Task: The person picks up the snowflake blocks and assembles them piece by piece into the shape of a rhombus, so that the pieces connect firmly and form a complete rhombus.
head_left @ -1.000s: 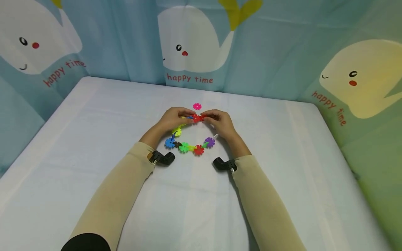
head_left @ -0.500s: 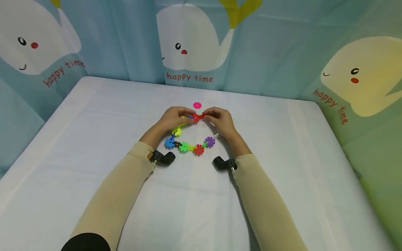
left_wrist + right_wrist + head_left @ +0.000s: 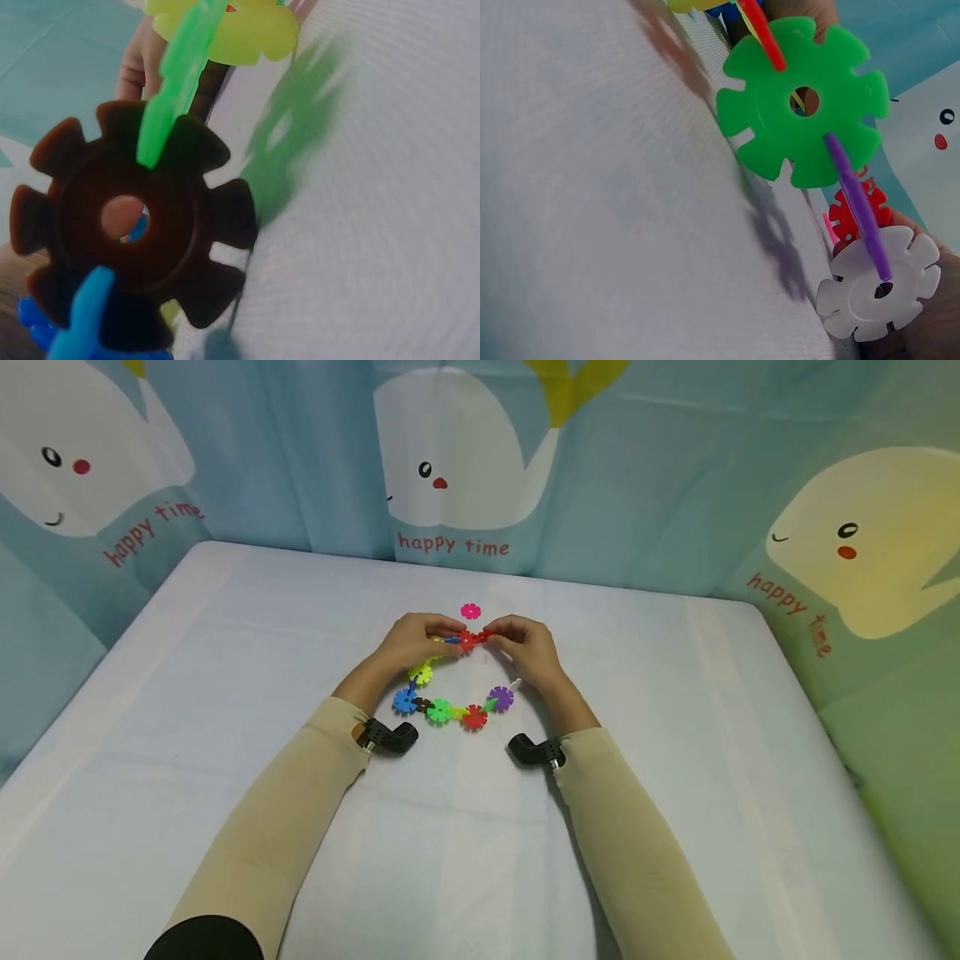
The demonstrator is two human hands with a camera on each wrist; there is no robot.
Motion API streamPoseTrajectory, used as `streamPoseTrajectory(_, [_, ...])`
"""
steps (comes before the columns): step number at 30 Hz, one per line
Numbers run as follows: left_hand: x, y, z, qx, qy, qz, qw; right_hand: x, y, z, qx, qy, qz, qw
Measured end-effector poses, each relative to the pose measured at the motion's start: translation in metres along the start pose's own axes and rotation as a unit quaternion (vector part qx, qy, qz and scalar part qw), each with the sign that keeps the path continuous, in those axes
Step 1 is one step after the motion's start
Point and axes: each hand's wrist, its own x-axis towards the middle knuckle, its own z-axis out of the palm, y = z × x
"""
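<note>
A chain of slotted snowflake discs in many colours lies curved on the table, its ends apart on the right side. At its far end my left hand pinches a red disc between thumb and fingers. My right hand pinches a second red disc, seen edge-on against the first; whether their slots are fully joined I cannot tell. A white disc ends the other side, slotted to a purple disc and a green disc. The left wrist view shows a brown disc up close.
A loose pink disc lies just beyond both hands. Under everything is a table with a white cloth, and a whale-print curtain stands behind it. Black wrist cameras jut inward near the chain.
Both hands stay nearly in place. The red disc in my right hand has lifted and turned slightly against the other red disc. The rest of the chain has barely moved.
</note>
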Motion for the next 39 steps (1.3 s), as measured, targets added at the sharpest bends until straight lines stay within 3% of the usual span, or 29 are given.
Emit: streamPoseTrajectory(39, [-0.0007,0.0051,0.0059,-0.023,0.048,-0.034,0.9980,0.0057,-0.0043,0.0061,-0.014,0.006,0.009,0.9999])
